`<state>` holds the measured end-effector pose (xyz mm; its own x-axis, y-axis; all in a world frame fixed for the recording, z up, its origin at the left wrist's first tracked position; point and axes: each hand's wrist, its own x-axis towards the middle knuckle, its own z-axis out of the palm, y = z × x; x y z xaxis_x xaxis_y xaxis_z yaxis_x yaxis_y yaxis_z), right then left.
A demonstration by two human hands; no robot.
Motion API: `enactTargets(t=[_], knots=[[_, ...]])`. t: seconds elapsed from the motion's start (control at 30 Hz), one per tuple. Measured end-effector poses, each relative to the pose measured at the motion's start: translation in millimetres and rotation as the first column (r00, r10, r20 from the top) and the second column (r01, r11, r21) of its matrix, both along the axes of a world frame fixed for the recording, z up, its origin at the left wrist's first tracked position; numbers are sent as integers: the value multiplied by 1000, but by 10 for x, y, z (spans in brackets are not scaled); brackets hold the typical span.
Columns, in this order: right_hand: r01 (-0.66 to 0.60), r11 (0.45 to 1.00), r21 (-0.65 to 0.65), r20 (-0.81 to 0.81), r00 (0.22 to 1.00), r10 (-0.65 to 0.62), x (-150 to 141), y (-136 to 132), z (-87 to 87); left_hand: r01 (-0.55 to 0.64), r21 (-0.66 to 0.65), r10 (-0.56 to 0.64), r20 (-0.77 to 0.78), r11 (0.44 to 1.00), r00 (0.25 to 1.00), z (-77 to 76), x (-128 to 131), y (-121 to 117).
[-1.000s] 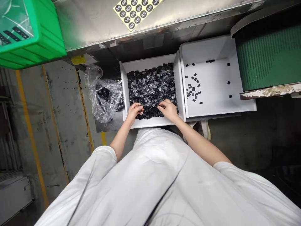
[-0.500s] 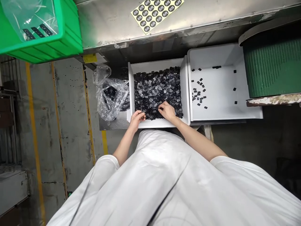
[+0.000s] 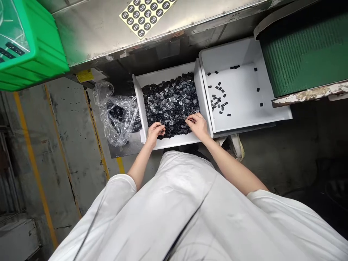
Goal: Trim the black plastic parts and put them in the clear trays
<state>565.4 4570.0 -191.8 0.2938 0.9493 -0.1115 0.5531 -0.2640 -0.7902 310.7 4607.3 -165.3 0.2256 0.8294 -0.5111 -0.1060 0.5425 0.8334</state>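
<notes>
A white bin (image 3: 174, 140) in front of me holds a heap of small black rectangular pieces (image 3: 171, 98), some with a glossy, clear-looking face. At the heap's near left corner, my left hand (image 3: 156, 133) is closed, its fingertips pinched on small dark pieces. My right hand (image 3: 197, 125) hovers over the near right part of the heap, thumb and forefinger closed on a small black piece. Both hands are inside the bin's near edge, a short way apart. Their pieces are too small to make out in detail.
To the right, a second white bin (image 3: 239, 117) holds scattered black pieces (image 3: 219, 97). A clear plastic bag (image 3: 119, 125) with dark parts lies left. Behind is a metal ledge with a sticker sheet (image 3: 146, 15); a green crate (image 3: 46, 47) and a green belt (image 3: 307, 65) flank it.
My view has turned and shifted, so the bins sit tilted and further left. My right hand has moved slightly away from my left; both stay pinched over the heap.
</notes>
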Motion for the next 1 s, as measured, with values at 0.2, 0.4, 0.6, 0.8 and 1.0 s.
enactTargets(t=[0.2,0.4,0.6,0.8,1.0], knots=[[-193,960,-205,230,943,239,-428,519,-213,-185,33,186,-33,982,982,132,-99,-447],[-288,936,-202,211,920,329,-630,580,-379,-288,-8,287,-50,958,957,150,-217,-859],[-107,992,-61,-68,992,103,-410,508,-342,-323,-21,323,9,946,946,123,-162,-660],[175,981,-79,-462,866,-192,86,113,-96,-87,30,86,24,996,996,167,155,-199],[562,819,-115,-654,578,-488,834,-1352,106,133,83,-139,69,988,988,349,762,-57]])
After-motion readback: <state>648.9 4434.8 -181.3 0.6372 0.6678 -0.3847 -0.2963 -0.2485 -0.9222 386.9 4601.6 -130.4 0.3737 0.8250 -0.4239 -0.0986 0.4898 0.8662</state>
